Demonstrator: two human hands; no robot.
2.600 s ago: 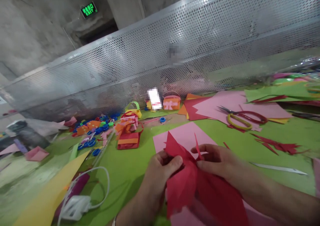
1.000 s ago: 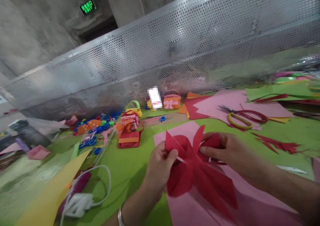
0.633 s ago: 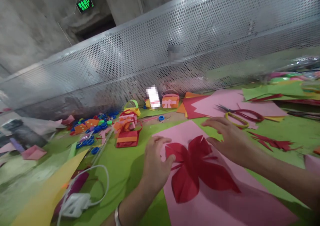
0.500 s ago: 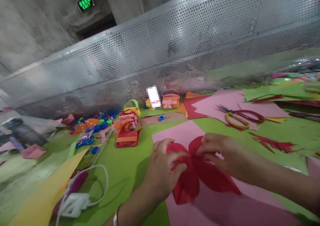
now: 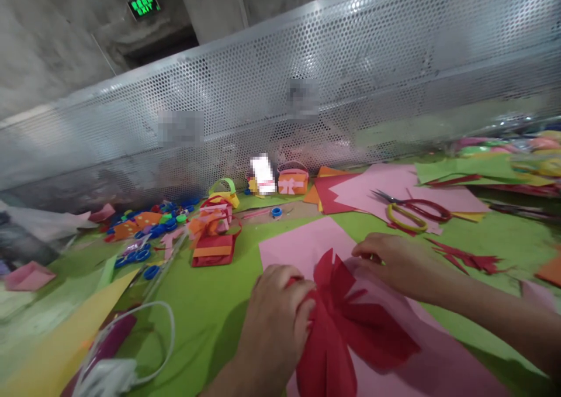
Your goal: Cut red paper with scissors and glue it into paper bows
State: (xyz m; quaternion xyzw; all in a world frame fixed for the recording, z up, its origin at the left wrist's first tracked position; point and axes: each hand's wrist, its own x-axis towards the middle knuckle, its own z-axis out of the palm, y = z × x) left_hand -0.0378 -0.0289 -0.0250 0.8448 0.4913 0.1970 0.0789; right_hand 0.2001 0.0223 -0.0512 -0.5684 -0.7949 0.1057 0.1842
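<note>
A red paper flower cutout [image 5: 333,321] with broad petals and slits rises from a pink sheet of paper [image 5: 307,245]. My left hand [image 5: 280,321] is closed around the flower's left side, fingers over a petal and hiding it. My right hand [image 5: 390,262] hovers by the upper right petal, fingers loosely curled with a small gap and nothing visible between them. Beyond it, scissors [image 5: 407,207] with one red and one yellow handle lie on pink paper, near red paper scraps [image 5: 473,256].
Small red and orange paper bags [image 5: 214,248] stand on the green tabletop [image 5: 205,297]. At left lie blue plastic pieces [image 5: 162,224], yellow paper [image 5: 79,327] and a white charger [image 5: 105,376] with its cable. A perforated metal panel [image 5: 245,93] runs along the back.
My right hand has let go of the flower's petal and lifted slightly away. The petals are spread differently, and the flower and left hand sit lower in view. The view has shifted slightly.
</note>
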